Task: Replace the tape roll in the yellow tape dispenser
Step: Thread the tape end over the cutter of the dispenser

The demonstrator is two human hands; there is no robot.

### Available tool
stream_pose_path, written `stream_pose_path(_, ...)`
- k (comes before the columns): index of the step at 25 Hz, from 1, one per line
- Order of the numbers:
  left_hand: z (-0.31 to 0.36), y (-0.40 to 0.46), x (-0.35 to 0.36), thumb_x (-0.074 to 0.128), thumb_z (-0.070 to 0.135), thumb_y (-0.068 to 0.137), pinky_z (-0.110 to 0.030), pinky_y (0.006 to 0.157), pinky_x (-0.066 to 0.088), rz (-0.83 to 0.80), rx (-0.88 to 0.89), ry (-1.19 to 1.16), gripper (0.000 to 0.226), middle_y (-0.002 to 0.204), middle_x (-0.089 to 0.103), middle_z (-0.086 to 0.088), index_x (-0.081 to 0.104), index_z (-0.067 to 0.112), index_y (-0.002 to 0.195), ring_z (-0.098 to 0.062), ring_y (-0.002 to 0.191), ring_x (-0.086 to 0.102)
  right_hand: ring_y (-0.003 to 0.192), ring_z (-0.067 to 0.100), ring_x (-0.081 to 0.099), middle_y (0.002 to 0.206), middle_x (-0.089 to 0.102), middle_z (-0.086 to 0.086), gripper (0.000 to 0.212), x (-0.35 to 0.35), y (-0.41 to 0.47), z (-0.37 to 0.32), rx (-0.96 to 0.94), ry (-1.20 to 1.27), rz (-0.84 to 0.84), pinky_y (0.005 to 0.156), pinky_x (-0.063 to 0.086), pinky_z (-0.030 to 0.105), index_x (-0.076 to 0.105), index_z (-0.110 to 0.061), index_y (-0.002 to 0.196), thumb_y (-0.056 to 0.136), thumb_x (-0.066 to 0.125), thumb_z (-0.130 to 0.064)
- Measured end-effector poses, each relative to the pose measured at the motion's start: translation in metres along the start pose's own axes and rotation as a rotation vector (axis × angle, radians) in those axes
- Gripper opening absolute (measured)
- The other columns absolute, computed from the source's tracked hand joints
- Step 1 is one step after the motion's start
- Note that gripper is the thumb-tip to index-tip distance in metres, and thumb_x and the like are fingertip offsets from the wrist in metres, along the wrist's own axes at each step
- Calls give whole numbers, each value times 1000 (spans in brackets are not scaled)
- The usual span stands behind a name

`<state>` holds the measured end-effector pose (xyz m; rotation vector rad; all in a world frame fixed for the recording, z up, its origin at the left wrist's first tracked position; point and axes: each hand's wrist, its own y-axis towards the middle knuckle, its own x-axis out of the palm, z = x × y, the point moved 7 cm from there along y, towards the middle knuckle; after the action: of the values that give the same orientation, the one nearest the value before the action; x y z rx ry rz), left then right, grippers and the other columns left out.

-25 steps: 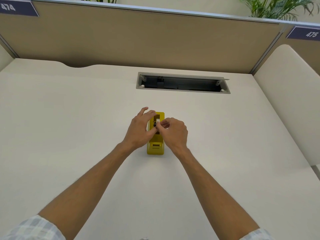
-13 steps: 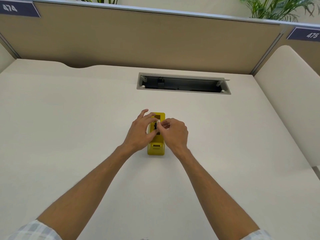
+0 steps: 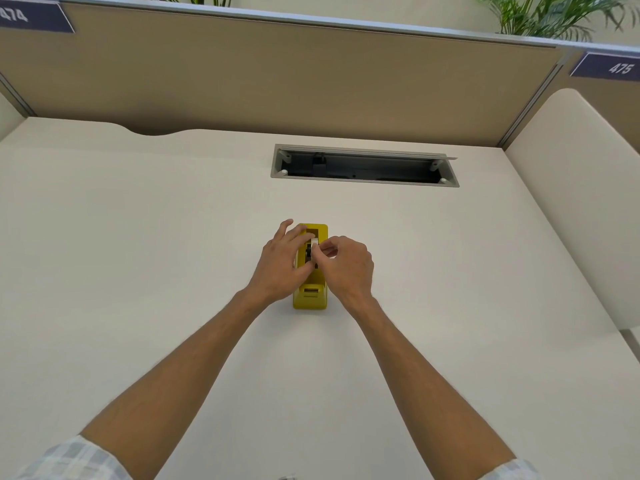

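The yellow tape dispenser (image 3: 310,296) stands on the white desk (image 3: 138,271), its long axis pointing away from me. My left hand (image 3: 280,263) rests against its left side, fingers over the top opening. My right hand (image 3: 346,266) pinches a small white tape roll (image 3: 314,244) with thumb and fingertips, held right over the dark slot in the dispenser's top. Both hands cover the dispenser's middle, so I cannot tell whether the roll sits in the slot or hovers just above it.
A grey open cable tray (image 3: 363,166) is sunk into the desk behind the dispenser. A beige partition (image 3: 277,81) closes the back. A rounded white side panel (image 3: 581,202) rises at the right.
Both hands have stayed at the dispenser. The right hand's fingers with the white roll have shifted slightly over the slot; the dispenser has not moved.
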<state>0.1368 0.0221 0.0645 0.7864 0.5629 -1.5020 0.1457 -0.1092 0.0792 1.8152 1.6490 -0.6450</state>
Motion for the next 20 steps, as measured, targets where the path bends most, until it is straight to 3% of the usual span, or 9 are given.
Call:
stream_pose_path(6, 8, -10, -10, 60, 23, 89, -39, 111, 34, 77, -30, -122, 39, 140, 50, -3, 56, 19, 128, -18, 135, 39, 77, 9, 67, 82, 74, -8, 26, 1, 0, 0, -5, 4, -8, 70, 54, 29, 74, -21, 86, 88, 59, -42)
stream_pose_path(8, 8, -9, -10, 60, 27, 90, -34, 109, 30, 82, -47, -102, 45, 146, 44, -4, 50, 19, 133, -18, 139, 34, 76, 9, 67, 83, 74, -8, 25, 0, 1, 0, -10, 0, -4, 70, 55, 29, 74, -21, 87, 88, 59, -40)
stream_pose_path(11, 4, -2, -3, 57, 35, 91, -43, 111, 28, -5, -48, -35, 55, 152, 36, -2, 41, 18, 140, -18, 145, 20, 77, 10, 68, 83, 74, -7, 24, 1, 0, 0, -12, -3, -8, 71, 55, 30, 74, -20, 88, 88, 59, -39)
stream_pose_path(14, -1, 5, 1, 53, 41, 92, -48, 114, 23, -59, -14, 41, 50, 152, 37, 4, 48, 19, 137, -16, 147, 13, 77, 10, 68, 83, 74, -7, 24, 1, 0, 0, -16, -12, 0, 71, 55, 30, 74, -21, 88, 88, 59, -40)
stream_pose_path(20, 2, -4, -4, 60, 28, 91, -45, 112, 32, 16, -23, -101, 37, 143, 49, 0, 56, 19, 127, -19, 141, 31, 76, 10, 67, 82, 74, -8, 26, 2, 0, 1, -9, 3, -2, 70, 54, 29, 74, -21, 85, 89, 58, -42)
